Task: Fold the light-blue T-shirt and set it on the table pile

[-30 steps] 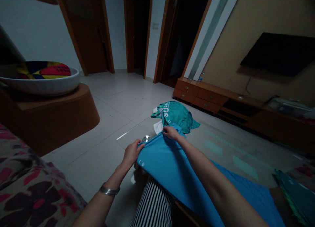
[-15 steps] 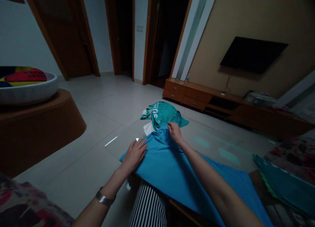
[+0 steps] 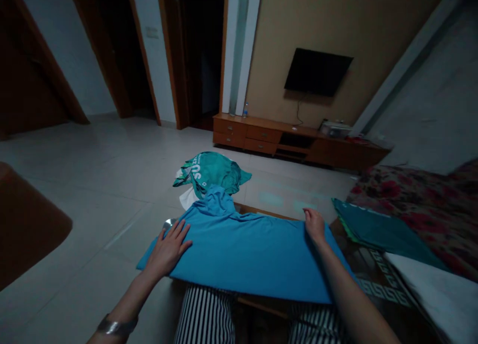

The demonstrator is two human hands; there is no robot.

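Note:
A light-blue shirt lies spread and doubled across a low table in front of my knees, its far left part bunched up. My left hand rests flat on the shirt's left end, fingers apart. At the far edge on the right, my right hand is closed, its fingertips pinched together at the fabric; the exact grip is partly hidden. Beyond the shirt sits a crumpled green garment with white lettering, a white piece of cloth beside it.
Folded green clothing lies at the right on the patterned dark tabletop, near a white sheet-like item. A flowered sofa stands behind. A shiny round disc shows by my left hand. A brown rounded stand is at left.
My right hand has moved right from the bunched part to the shirt's right end. The bunched part now lies released. My left hand stays flat on the shirt. The view has turned right.

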